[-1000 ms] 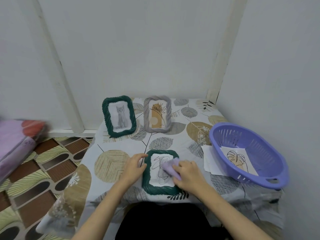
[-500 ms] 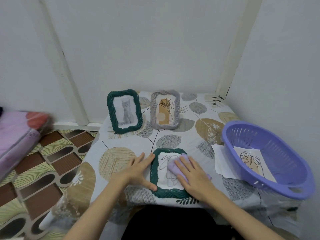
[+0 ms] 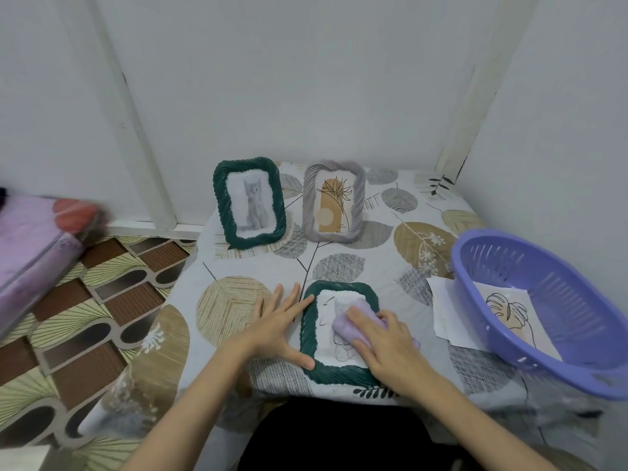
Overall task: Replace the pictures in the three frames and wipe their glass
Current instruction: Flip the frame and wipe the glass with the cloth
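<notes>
I lay my left hand (image 3: pixel 283 329) flat, fingers spread, against the frame (image 3: pixel 339 331) on the table (image 3: pixel 373 263) so it can't slide, while my right hand (image 3: pixel 384 348) presses the cloth (image 3: pixel 346 322) on its glass; 2 frames stand behind

Near the front edge of the desk (image 3: pixel 339 266) a frame (image 3: pixel 307 338) lies flat. A cloth (image 3: pixel 351 322) rests on its glass under the right hand (image 3: pixel 384 348); the left hand (image 3: pixel 278 322) lies flat on the desk, touching the frame's left side. Toward the back edge two frames stand upright side by side, the cat frame (image 3: pixel 249 202) left of the plant frame (image 3: pixel 334 201). At the right edge sits a basket (image 3: pixel 543 300) holding a picture (image 3: pixel 506 309), with loose papers (image 3: pixel 445 311) just left of it, partly beneath.
</notes>
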A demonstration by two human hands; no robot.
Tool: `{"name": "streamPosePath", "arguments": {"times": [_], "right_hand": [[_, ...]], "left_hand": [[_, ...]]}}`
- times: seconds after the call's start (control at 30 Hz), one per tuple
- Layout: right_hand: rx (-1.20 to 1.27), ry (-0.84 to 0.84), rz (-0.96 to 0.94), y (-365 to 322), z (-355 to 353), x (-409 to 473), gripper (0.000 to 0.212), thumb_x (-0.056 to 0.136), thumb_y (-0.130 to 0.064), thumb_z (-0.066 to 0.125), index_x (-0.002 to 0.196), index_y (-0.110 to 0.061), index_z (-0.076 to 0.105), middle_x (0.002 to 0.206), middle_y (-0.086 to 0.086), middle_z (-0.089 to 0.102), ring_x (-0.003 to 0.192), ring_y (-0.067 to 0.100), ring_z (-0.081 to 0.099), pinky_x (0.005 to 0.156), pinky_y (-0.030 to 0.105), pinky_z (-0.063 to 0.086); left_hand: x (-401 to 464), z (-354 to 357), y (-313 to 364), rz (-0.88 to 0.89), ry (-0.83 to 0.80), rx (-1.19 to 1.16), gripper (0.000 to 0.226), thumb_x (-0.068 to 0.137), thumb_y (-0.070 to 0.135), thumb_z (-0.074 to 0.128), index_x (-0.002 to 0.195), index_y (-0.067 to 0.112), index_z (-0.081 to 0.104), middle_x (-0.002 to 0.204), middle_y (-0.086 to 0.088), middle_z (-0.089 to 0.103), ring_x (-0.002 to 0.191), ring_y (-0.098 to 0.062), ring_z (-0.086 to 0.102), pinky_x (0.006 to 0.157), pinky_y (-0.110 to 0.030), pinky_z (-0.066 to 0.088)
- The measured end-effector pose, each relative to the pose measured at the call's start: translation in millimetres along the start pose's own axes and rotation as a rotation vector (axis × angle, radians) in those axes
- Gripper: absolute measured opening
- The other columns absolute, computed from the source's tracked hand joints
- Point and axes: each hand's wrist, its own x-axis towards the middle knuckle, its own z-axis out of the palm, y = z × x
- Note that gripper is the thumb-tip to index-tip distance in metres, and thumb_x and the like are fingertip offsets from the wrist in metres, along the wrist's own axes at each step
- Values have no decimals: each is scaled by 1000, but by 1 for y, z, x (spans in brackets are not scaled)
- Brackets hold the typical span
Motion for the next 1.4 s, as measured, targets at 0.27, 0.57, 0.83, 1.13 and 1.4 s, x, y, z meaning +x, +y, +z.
{"name": "streamPosePath", "arguments": {"times": [0.27,0.57,0.83,1.13,1.4], "right_hand": [[144,72,-96,-18,4,47,66,84,-56,20,131,-19,48,137,6,38,119,22,33,104,38,31],[9,239,51,4,2,41,56,82,-51,31,118,-20,60,100,12,54,89,30,48,78,43,46],[112,193,-238,-7,7,32,37,85,-39,47,108,-17,65,86,6,53,79,20,48,69,29,43],[-9,267,-78,-15,5,66,45,85,-46,32,108,-25,64,96,1,56,84,21,46,69,36,44],[-6,361,-115,4,2,37,35,79,-39,42,91,-23,71,80,1,55,73,22,51,58,38,50]], "left_hand": [[-1,-2,6,-40,-10,6,122,55,71,70,142,47,-12,149,2,-34,133,-21,-38,109,-47,-22],[1,-4,6,-59,-37,30,122,55,71,70,141,47,-14,149,-3,-35,132,-23,-39,109,-47,-21],[-1,-6,8,-72,-60,73,123,56,73,67,141,46,-18,148,-4,-36,133,-25,-38,109,-48,-20],[-2,-1,3,-22,-9,49,134,39,89,53,142,41,-17,146,3,-40,131,-20,-41,109,-48,-23],[-10,6,2,78,125,-31,132,37,94,38,148,31,4,146,28,-16,134,0,-29,112,-38,-20]]}}
